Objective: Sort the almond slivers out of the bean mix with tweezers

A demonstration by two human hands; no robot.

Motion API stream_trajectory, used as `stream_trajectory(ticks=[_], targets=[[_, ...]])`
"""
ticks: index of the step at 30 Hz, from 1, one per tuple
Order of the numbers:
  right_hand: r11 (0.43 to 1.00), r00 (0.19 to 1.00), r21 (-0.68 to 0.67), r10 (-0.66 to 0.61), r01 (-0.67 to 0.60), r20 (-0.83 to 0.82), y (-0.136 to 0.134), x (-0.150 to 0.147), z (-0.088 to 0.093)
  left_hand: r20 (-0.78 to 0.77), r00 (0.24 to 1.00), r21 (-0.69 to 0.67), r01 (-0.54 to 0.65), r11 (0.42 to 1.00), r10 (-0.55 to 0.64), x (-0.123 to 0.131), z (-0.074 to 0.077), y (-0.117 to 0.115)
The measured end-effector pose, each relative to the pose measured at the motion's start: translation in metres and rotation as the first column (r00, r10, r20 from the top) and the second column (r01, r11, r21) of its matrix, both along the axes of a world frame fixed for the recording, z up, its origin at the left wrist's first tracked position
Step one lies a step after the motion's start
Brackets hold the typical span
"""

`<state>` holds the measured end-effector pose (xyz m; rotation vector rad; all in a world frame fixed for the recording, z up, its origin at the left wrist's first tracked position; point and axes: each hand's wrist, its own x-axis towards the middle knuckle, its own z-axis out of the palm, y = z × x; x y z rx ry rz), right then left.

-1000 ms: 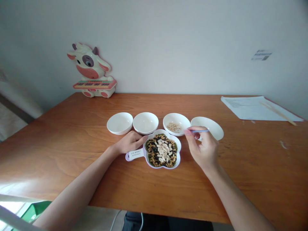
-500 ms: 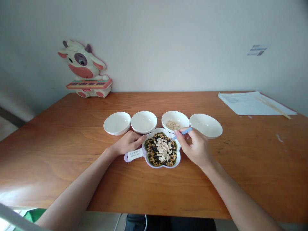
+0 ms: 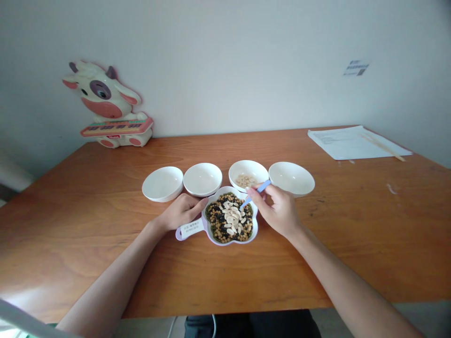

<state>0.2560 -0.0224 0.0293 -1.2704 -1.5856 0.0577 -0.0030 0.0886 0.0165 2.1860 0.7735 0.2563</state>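
My left hand point(image 3: 183, 211) grips the rim of a white and lilac flower-shaped dish point(image 3: 255, 230) with a labelled handle point(image 3: 192, 228). In the dish lie yellow beans, black and green grains, and a heap of pale flat seeds point(image 3: 233, 218) on top. Between the thumb and fingers of my right hand point(image 3: 278, 209) are small blue tweezers point(image 3: 263, 186), pointing down-left with the tip at the pale seeds. Behind the dish, a white bowl point(image 3: 259, 170) holds a few similar pale seeds point(image 3: 245, 180).
Two white bowls point(image 3: 162, 185) point(image 3: 202, 180) stand left of the seed bowl, and another bowl point(image 3: 292, 180) stands right of it. A toy cow with a keyboard point(image 3: 112, 110) leans by the wall. Papers point(image 3: 348, 143) with a thin stick point(image 3: 387, 149) lie back right.
The tweezers' tip has moved from near the dish's right rim to the pale seeds in it. My left hand stays at the rim. The whole view has shifted slightly.
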Motion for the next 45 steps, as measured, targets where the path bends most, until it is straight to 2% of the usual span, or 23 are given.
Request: stream_trajectory(ticks=[16, 25, 30, 35, 45], targets=[[0.982, 0.997, -0.177, 0.05, -0.059, -0.055, -0.001, -0.002, -0.004, 0.036, 0.999, 0.023, 0.0, 1.0, -0.001, 0.0, -0.003, 0.0], [0.985, 0.998, -0.168, 0.046, -0.052, -0.035, -0.001, -0.003, -0.007, 0.04, 0.999, 0.026, -0.002, 1.0, 0.001, 0.0, -0.004, 0.001], [0.987, 0.995, -0.127, 0.094, -0.095, -0.021, -0.003, -0.008, -0.005, 0.044, 0.999, 0.011, -0.018, 1.0, 0.018, 0.0, -0.006, 0.001], [0.997, 0.997, -0.038, 0.071, -0.069, 0.038, -0.006, -0.009, -0.004, 0.046, 0.999, -0.012, -0.02, 1.0, 0.021, 0.001, -0.004, 0.0], [0.984, 0.991, 0.122, -0.124, 0.13, -0.056, -0.003, 0.008, -0.011, 0.046, 0.999, 0.011, -0.006, 1.0, 0.006, 0.001, -0.004, 0.001]])
